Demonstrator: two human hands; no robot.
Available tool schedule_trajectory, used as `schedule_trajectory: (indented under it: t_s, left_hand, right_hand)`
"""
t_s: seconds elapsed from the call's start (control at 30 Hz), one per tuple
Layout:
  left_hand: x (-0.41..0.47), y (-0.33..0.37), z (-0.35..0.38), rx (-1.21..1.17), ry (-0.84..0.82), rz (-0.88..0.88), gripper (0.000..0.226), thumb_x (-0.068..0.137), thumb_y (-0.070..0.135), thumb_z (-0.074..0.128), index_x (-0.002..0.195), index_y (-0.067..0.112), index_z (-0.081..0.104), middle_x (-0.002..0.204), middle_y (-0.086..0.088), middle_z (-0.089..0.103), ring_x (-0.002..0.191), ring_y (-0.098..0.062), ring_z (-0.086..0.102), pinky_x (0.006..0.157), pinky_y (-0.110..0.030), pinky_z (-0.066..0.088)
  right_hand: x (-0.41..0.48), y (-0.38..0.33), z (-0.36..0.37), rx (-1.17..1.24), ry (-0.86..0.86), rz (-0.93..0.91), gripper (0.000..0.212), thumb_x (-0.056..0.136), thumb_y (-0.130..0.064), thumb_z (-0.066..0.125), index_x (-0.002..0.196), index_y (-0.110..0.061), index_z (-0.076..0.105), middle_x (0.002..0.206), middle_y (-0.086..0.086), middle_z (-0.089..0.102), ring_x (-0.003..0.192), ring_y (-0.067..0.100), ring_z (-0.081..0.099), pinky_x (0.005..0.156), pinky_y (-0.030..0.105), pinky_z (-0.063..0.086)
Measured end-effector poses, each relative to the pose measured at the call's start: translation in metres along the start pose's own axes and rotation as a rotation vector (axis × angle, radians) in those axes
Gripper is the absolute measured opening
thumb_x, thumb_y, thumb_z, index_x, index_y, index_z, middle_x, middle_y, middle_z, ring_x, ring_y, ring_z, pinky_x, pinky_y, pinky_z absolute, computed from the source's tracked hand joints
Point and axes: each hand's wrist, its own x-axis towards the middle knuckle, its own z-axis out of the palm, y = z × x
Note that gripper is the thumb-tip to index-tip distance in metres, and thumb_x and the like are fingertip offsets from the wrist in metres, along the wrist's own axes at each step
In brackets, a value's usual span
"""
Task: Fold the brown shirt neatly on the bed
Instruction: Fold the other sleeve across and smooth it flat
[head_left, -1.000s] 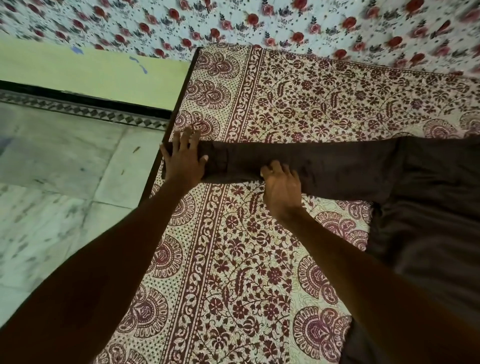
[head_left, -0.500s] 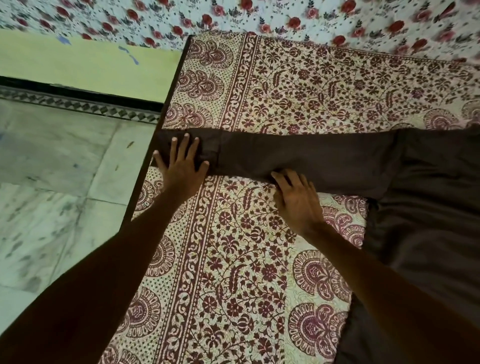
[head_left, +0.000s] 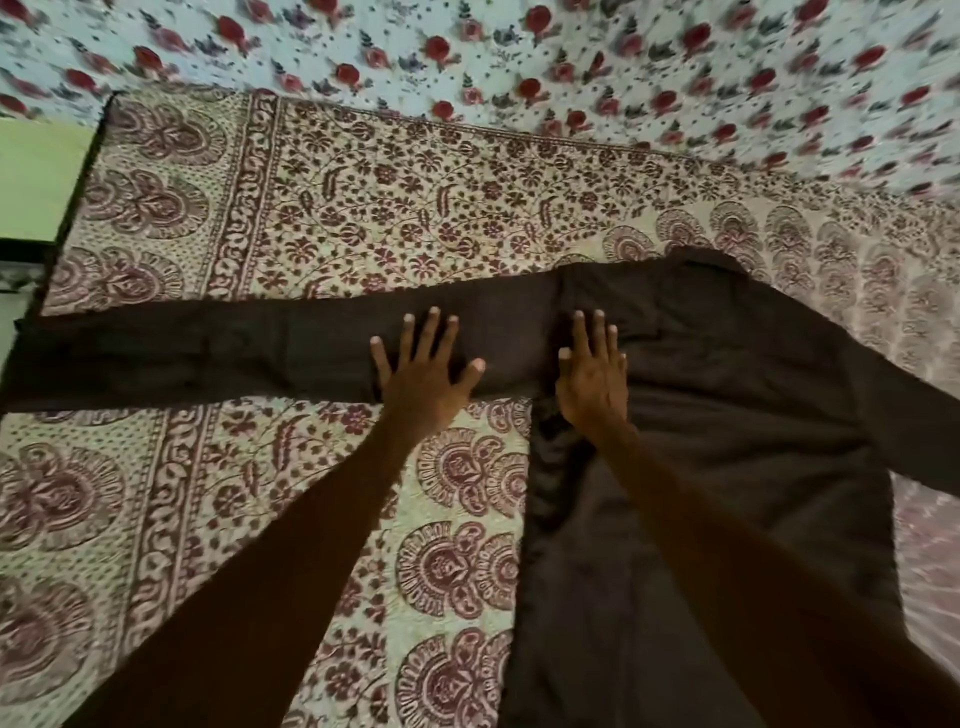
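Head view: the brown shirt (head_left: 727, 426) lies flat on the bed (head_left: 363, 208), with its sleeve (head_left: 208, 353) stretched out to the left. Both hands have shifted from the cuff end toward the shirt body. The left hand (head_left: 423, 376) presses flat on the sleeve, fingers spread. The right hand (head_left: 592, 382) presses flat at the shoulder seam, fingers straight, gripping nothing.

A home bedroom: bed (head_left: 71, 208) with block-printed bedspread (head_left: 363, 208) (rose-patterned sheet (head_left: 571, 52) beyond)
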Motion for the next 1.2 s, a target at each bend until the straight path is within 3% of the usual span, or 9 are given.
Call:
schedule_trajectory:
  t_s: [0.2,0.33,0.4,0.47,0.57,0.67,0.9,1.1,1.2]
  left_hand:
    - [0.027,-0.017,-0.004,0.180,-0.011,-0.025,0.081,0.086,0.077,0.026,0.152,0.038,0.002,0.162,0.012,-0.008,0.150,-0.019,-0.008,0.110,-0.067,-0.009]
    - [0.034,0.027,-0.012,-0.002,0.123,-0.220,0.067,0.088,0.042,0.054,0.148,0.025,0.030,0.161,0.002,0.015,0.150,-0.025,0.005,0.115,-0.065,-0.002]
    - [0.039,0.053,-0.008,0.000,0.202,-0.026,0.061,0.089,0.032,0.053,0.146,0.022,0.036,0.159,-0.001,0.024,0.148,-0.027,0.016,0.117,-0.060,0.009]
    - [0.047,0.076,0.004,-0.034,0.116,0.184,0.060,0.094,0.037,0.048,0.150,0.027,0.029,0.161,0.000,0.019,0.149,-0.026,0.014,0.118,-0.057,0.013]
    - [0.055,0.090,0.030,0.002,-0.030,0.137,0.059,0.099,0.049,0.031,0.153,0.032,0.015,0.163,0.006,0.004,0.151,-0.020,-0.002,0.119,-0.055,-0.004]
    - [0.055,0.089,0.043,0.114,0.061,0.115,0.059,0.100,0.050,0.028,0.154,0.029,0.016,0.163,0.004,0.005,0.151,-0.019,-0.002,0.119,-0.054,-0.005]
    - [0.054,0.057,0.034,0.215,0.129,0.161,0.057,0.100,0.048,0.025,0.153,0.029,0.017,0.163,0.002,0.012,0.150,-0.021,0.007,0.120,-0.049,0.005]
    - [0.014,-0.061,-0.009,0.165,0.244,-0.295,0.060,0.099,0.055,0.019,0.154,0.030,0.010,0.163,0.002,0.010,0.150,-0.024,0.004,0.121,-0.050,0.003]
    - [0.007,-0.075,-0.021,0.179,0.194,-0.341,0.064,0.097,0.057,0.017,0.154,0.030,0.006,0.163,0.000,0.005,0.150,-0.029,-0.001,0.119,-0.056,-0.006]
  right_hand:
    - [0.005,0.022,0.012,-0.068,-0.061,-0.040,0.069,0.099,-0.056,0.021,0.155,-0.019,0.006,0.163,0.007,-0.002,0.150,0.029,-0.004,0.119,0.050,0.000]
    - [0.013,0.024,0.011,-0.078,-0.061,-0.044,0.070,0.097,-0.059,0.022,0.155,-0.024,0.005,0.163,0.003,-0.004,0.149,0.029,-0.007,0.118,0.054,-0.002]
    - [0.018,0.028,0.009,-0.087,-0.064,-0.056,0.071,0.095,-0.062,0.022,0.155,-0.028,0.005,0.163,0.001,-0.004,0.149,0.029,-0.007,0.119,0.054,-0.002]
    - [0.023,0.031,0.007,-0.112,-0.057,-0.076,0.071,0.094,-0.064,0.023,0.154,-0.029,0.008,0.163,0.000,0.000,0.149,0.029,-0.003,0.119,0.055,0.002]
    - [0.025,0.031,0.001,-0.146,0.017,-0.076,0.067,0.094,-0.059,0.030,0.152,-0.026,0.023,0.161,0.003,0.016,0.147,0.031,0.013,0.115,0.053,0.016]
    - [0.033,0.016,-0.004,-0.074,0.166,-0.091,0.052,0.094,-0.035,0.041,0.144,-0.018,0.039,0.155,0.007,0.033,0.143,0.030,0.026,0.111,0.048,0.027]
    - [0.051,-0.008,0.030,-0.036,0.025,-0.131,0.056,0.101,-0.048,0.017,0.154,-0.031,0.010,0.163,-0.001,0.002,0.150,0.024,-0.004,0.120,0.048,-0.002]
    - [0.042,-0.034,0.022,-0.072,0.041,0.018,0.058,0.100,-0.041,0.028,0.154,-0.028,0.015,0.163,0.000,0.007,0.149,0.029,-0.005,0.118,0.056,-0.006]
    - [0.032,-0.088,0.015,-0.061,0.082,-0.065,0.071,0.088,-0.026,0.050,0.152,-0.013,0.022,0.161,0.009,0.016,0.149,0.031,0.002,0.119,0.053,-0.004]
